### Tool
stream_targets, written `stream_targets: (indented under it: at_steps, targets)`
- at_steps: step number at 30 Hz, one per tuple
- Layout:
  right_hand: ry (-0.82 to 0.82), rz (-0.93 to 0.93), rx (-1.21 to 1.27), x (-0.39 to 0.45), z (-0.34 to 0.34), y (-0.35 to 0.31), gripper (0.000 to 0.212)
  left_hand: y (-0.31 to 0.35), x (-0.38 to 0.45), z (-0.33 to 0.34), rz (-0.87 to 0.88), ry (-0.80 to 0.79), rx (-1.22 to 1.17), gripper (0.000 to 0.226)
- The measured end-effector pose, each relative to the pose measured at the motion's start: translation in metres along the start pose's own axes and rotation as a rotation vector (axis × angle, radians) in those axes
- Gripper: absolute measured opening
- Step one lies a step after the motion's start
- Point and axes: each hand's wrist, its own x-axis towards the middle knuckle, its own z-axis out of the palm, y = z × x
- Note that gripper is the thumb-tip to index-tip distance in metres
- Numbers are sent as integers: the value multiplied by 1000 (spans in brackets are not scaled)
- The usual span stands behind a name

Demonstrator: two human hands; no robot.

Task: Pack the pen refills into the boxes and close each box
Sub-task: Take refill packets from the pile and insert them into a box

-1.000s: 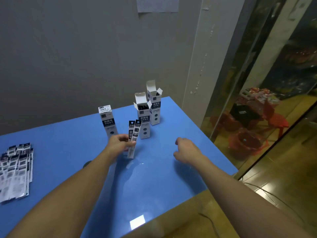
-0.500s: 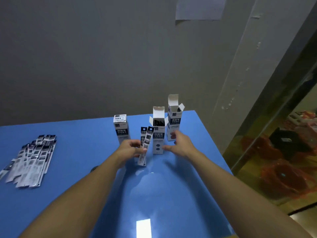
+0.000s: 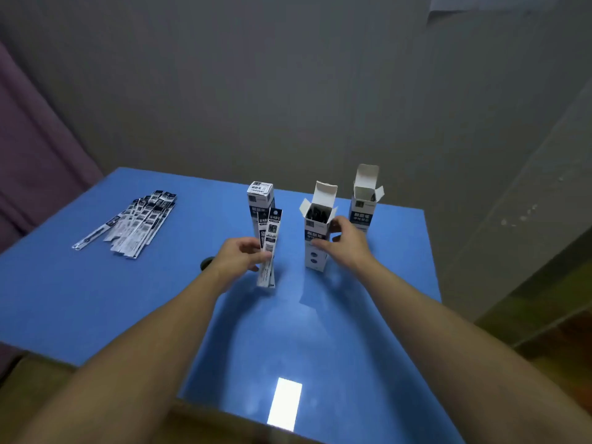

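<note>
Three tall white-and-navy boxes stand on the blue table (image 3: 96,293). The left box (image 3: 260,200) is closed. The middle box (image 3: 317,238) has its top flaps open and dark refills show inside. The far right box (image 3: 363,203) is open too. My left hand (image 3: 238,256) pinches a few packaged pen refills (image 3: 269,248), held upright in front of the closed box. My right hand (image 3: 344,245) wraps its thumb and fingers around the middle box at mid height.
A fanned pile of packaged refills (image 3: 134,224) lies at the table's far left. A small dark object (image 3: 206,262) sits partly hidden behind my left wrist. A grey wall stands behind the table, and the table's right edge drops to the floor.
My right hand has moved forward from the table and taken hold of the middle open box. The left hand has kept the refills upright. The view has swung left.
</note>
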Motion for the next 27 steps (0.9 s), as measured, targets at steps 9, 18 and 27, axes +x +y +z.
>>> stream_targets:
  at_steps: [9, 18, 27]
  targets:
    - [-36, -139, 63, -16, -4, -7, 44, 37, -36, -5, 186, 157, -85, 11]
    - [-79, -204, -18, -26, 4, -27, 47, 104, -46, -35, 412, 130, -389, 15]
    - [-101, -239, -73, -31, 8, -38, 50, 135, -48, -10, 516, -21, -85, 16]
